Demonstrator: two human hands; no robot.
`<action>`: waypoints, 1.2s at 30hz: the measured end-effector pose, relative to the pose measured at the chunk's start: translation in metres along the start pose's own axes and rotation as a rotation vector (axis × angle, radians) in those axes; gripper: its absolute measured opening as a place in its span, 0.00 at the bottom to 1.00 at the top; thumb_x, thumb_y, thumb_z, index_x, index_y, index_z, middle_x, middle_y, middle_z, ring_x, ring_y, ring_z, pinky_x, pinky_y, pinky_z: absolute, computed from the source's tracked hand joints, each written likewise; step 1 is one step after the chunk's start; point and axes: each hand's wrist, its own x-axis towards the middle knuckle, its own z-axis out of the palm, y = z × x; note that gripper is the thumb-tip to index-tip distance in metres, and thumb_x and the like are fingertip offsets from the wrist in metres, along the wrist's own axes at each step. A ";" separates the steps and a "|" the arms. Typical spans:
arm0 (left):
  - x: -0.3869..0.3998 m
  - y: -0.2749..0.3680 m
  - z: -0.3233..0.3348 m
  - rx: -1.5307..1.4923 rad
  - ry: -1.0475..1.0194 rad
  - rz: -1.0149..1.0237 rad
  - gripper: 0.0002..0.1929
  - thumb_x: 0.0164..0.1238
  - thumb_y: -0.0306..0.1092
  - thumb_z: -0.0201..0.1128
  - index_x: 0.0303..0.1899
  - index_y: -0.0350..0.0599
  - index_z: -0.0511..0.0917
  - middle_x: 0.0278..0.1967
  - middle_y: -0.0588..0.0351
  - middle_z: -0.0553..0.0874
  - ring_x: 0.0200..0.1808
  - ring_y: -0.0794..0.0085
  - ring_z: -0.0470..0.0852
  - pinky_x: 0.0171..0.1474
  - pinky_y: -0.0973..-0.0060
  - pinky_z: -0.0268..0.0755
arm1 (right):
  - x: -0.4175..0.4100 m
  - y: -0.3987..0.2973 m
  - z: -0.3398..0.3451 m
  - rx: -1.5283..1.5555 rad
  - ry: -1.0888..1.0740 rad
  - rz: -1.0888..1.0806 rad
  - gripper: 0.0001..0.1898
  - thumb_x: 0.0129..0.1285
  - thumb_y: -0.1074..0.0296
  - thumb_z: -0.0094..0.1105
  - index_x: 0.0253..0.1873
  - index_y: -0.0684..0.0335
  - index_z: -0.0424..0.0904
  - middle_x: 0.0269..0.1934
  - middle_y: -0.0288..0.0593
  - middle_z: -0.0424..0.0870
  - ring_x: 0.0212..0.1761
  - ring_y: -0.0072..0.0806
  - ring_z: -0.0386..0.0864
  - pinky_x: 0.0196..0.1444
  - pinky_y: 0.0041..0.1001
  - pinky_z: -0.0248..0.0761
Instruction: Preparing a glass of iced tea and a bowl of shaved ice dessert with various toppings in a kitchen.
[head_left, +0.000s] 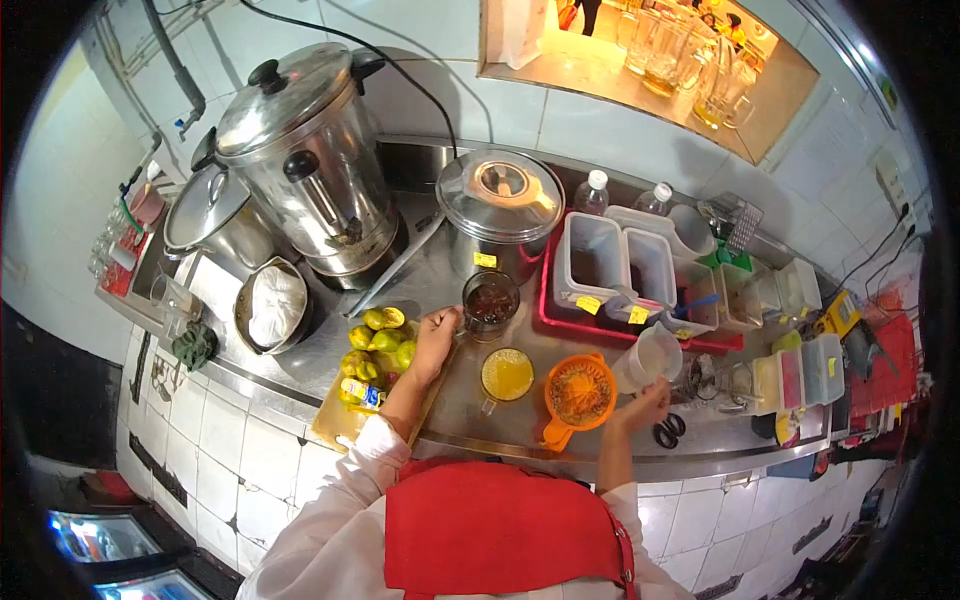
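Observation:
With my left hand (436, 341) I grip the handle of a glass mug (490, 304) holding dark brown liquid. My right hand (646, 406) is closed around the handle of a translucent plastic measuring jug (651, 357). Between the two hands stands a glass mug of yellow juice (507, 375). An orange citrus juicer (579, 394), its strainer covered in pulp, sits just left of the jug. Squeezed green citrus halves (384, 339) lie on a cutting board (337, 416) by my left forearm, along with a small packet (363, 393).
A large steel urn (307, 172) and a lidded steel pot (496, 210) stand at the back. Plastic containers (592, 255) fill a red tray (551, 319) at right. Black scissors (668, 431) lie near the front edge. Glass mugs (664, 56) stand in the hatch.

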 end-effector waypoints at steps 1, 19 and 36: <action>0.003 -0.001 -0.002 -0.009 -0.016 0.009 0.19 0.68 0.34 0.53 0.17 0.48 0.63 0.18 0.72 0.63 0.22 0.86 0.56 0.26 0.81 0.48 | -0.002 -0.010 0.004 -0.001 -0.011 0.001 0.10 0.62 0.65 0.53 0.27 0.61 0.70 0.25 0.30 0.66 0.29 0.18 0.61 0.33 0.22 0.57; 0.012 0.002 -0.006 0.039 -0.079 -0.027 0.14 0.68 0.33 0.53 0.23 0.36 0.73 0.22 0.71 0.72 0.27 0.87 0.66 0.32 0.84 0.61 | -0.060 -0.109 0.131 -0.675 -0.912 -0.445 0.18 0.56 0.64 0.58 0.22 0.76 0.70 0.14 0.54 0.66 0.17 0.25 0.62 0.23 0.32 0.60; 0.012 0.003 -0.006 0.016 -0.084 -0.059 0.16 0.68 0.35 0.55 0.22 0.35 0.74 0.22 0.70 0.73 0.27 0.87 0.66 0.33 0.84 0.60 | -0.071 -0.127 0.160 -0.923 -0.975 -0.581 0.19 0.55 0.62 0.58 0.20 0.74 0.72 0.15 0.61 0.68 0.16 0.51 0.68 0.23 0.38 0.63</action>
